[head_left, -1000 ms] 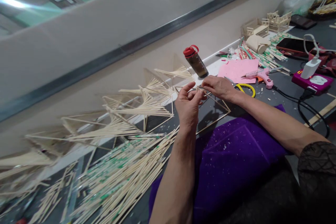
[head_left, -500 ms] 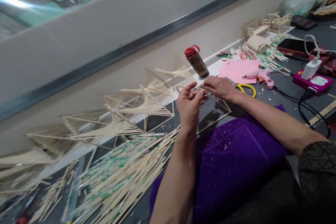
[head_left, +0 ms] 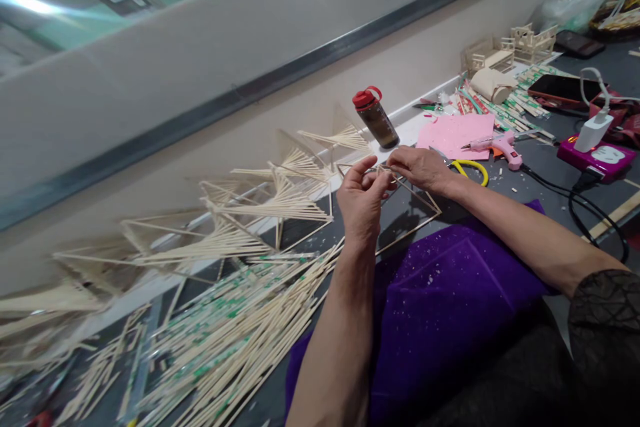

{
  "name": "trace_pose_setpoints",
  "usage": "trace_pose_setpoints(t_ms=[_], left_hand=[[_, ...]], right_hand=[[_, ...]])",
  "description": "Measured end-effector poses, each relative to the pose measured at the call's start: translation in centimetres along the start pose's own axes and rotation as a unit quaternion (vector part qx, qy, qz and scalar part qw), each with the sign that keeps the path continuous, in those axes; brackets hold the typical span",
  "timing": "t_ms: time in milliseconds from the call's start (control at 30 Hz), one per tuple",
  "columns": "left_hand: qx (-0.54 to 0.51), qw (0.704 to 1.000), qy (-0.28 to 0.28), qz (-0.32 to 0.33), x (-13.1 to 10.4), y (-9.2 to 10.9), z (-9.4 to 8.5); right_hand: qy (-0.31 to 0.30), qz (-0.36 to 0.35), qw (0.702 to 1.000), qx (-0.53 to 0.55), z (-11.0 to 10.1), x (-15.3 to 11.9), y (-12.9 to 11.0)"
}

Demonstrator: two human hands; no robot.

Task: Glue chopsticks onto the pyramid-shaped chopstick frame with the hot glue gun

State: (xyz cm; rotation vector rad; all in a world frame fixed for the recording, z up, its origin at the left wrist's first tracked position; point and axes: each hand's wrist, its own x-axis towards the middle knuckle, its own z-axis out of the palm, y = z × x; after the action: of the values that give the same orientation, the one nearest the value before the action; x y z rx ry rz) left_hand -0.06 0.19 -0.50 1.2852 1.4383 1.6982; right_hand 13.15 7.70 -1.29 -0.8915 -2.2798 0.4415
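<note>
A frame of thin wooden sticks (head_left: pixel 419 192) is between my hands, above the dark table. My left hand (head_left: pixel 363 203) is closed, thumb and fingers pinching the frame near its upper joint. Close by on the right, my right hand (head_left: pixel 417 167) is closed with its fingertips at the same joint; its fingers partly hide what they grip. One corner of the frame juts out below my right wrist. Yellow-handled scissors (head_left: pixel 470 173) lie just behind my right wrist. A purple cloth (head_left: pixel 450 287) dotted with pale scraps spreads below my forearms.
Twisted stick models (head_left: pixel 270 207) line the wall at left. Loose chopsticks (head_left: pixel 270 320) and wrapped ones are heaped in front of them. A red-capped bottle (head_left: pixel 377 120) stands behind my hands. To the right are a pink glue gun (head_left: pixel 500 145), pink paper (head_left: pixel 450 133) and a magenta power block (head_left: pixel 595 155).
Almost nothing differs. Both hands keep their grip at the joint of the stick frame, and the whole view has shifted very slightly.
</note>
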Motion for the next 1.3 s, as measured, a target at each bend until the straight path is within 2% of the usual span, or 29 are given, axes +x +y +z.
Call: trace_pose_setpoints(t_ms=[300,967,1300], left_hand=[[0.023,1.000,-0.017,0.006,-0.05,0.19,-0.04],[-0.002,1.000,0.001,-0.009,-0.20,0.59,0.27],[0.013,1.000,-0.001,-0.005,-0.38,0.69,0.27]], right_hand=[[0.007,-0.001,1.000,0.005,0.25,-0.03,0.10],[0.002,-0.005,1.000,-0.011,0.25,-0.13,0.08],[0.024,-0.004,1.000,0.016,0.15,-0.44,-0.05]])
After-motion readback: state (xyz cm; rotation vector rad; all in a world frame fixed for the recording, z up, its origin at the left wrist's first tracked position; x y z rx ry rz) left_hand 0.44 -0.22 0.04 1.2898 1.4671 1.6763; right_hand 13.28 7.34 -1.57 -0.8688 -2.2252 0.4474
